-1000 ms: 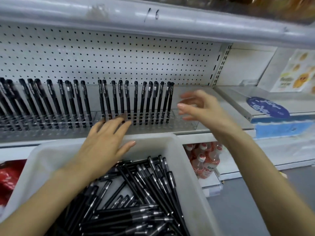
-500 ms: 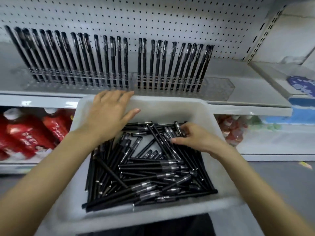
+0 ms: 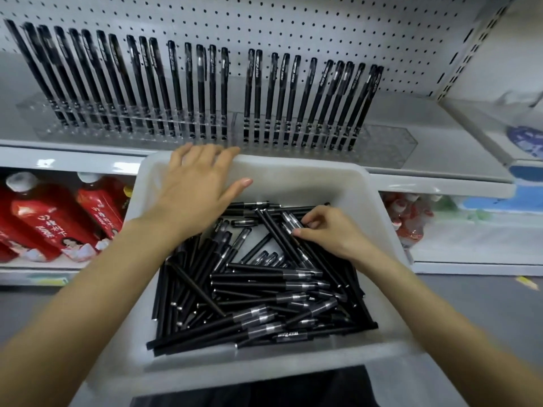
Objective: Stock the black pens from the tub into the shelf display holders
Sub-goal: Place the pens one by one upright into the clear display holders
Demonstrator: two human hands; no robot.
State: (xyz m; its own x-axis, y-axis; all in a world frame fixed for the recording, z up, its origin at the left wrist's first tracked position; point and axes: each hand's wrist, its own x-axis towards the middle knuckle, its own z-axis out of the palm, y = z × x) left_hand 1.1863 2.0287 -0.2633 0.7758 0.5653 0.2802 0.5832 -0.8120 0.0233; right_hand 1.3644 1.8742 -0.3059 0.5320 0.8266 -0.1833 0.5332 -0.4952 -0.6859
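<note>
Down from the shelf came your right hand [image 3: 329, 233] in that last second, landing in the tub, while your left hand [image 3: 197, 195] barely budged. At the far left of the frame, red bottles [image 3: 44, 224] sat on the lower shelf. Next over, your left hand lay flat on the far rim of the white tub [image 3: 293, 168], fingers straight and close together, thumb swung wide over the inside wall. Centre frame, the loose pens [image 3: 264, 289] filled the tub in a jumbled heap. Across the top of the picture, the standing pens [image 3: 199, 89] stood in a row in the clear display holders [image 3: 390, 142] before the pegboard [image 3: 293, 24]. Right of centre, your right hand had its fingers curled, thumb and fingertips pinching the loose pens at the heap's upper right. Whether it was one pen or several could not be told.
</note>
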